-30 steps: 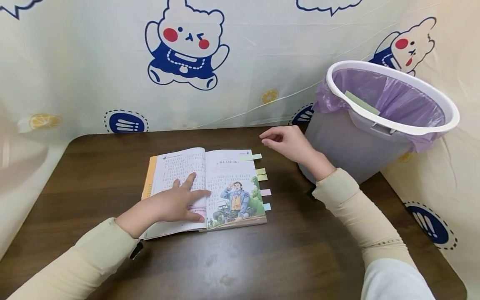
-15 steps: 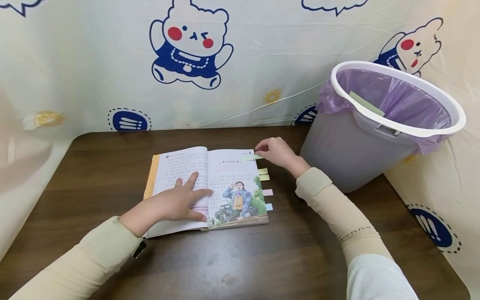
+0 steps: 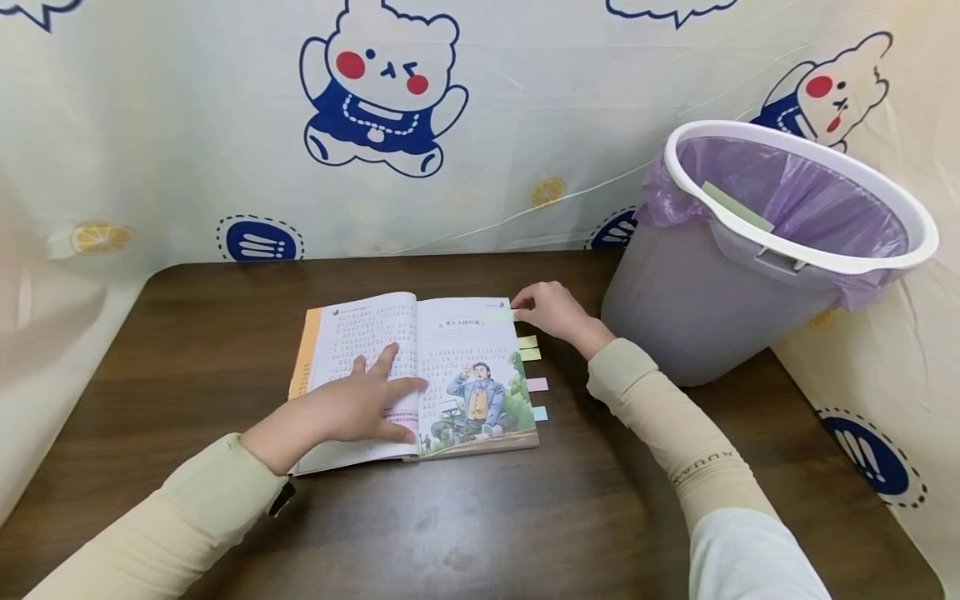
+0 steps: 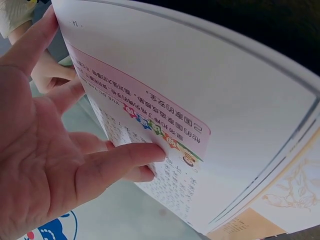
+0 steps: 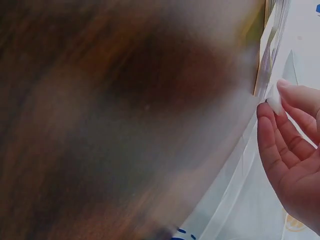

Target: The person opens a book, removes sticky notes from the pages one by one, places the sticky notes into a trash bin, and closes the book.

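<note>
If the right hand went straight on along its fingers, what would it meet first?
Past the light green sticky tab it pinches, the right hand would probably meet the open book's right page first, near the upper outer corner; exact height is hard to judge.

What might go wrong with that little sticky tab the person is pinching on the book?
The right page might tear or crease, since the right hand pinches the end of the pale green tab lying partly on it. The book could also shift if tugged: the left hand rests on the left page only.
</note>
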`<state>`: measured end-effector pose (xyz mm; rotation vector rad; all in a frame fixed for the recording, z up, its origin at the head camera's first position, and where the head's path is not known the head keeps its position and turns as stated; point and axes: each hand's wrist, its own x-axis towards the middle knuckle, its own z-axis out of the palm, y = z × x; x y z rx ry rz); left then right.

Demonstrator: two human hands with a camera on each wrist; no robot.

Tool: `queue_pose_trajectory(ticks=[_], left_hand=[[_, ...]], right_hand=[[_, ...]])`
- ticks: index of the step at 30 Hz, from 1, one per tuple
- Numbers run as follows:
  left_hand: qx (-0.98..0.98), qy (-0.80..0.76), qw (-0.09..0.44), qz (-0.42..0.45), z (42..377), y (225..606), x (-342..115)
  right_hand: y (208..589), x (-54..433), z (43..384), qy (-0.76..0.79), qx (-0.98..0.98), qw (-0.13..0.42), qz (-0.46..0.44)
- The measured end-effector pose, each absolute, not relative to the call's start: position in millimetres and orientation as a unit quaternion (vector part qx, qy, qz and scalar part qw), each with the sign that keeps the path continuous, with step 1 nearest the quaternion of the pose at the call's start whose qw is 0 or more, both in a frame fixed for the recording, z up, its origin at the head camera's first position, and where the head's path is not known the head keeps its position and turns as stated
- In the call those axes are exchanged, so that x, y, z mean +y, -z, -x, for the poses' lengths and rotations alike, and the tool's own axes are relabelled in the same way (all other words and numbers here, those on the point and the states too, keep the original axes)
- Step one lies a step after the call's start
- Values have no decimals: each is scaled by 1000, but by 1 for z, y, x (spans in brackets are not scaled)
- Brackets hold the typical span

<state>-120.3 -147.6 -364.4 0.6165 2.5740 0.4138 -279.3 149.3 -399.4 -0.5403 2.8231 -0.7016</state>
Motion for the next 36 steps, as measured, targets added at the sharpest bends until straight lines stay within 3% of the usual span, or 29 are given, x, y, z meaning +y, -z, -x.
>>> queue_pose_trajectory(ticks=[36], left_hand=[[934,-158,229,-224,120,365,-148]], right_hand=[[395,152,274,275,941,97,171]])
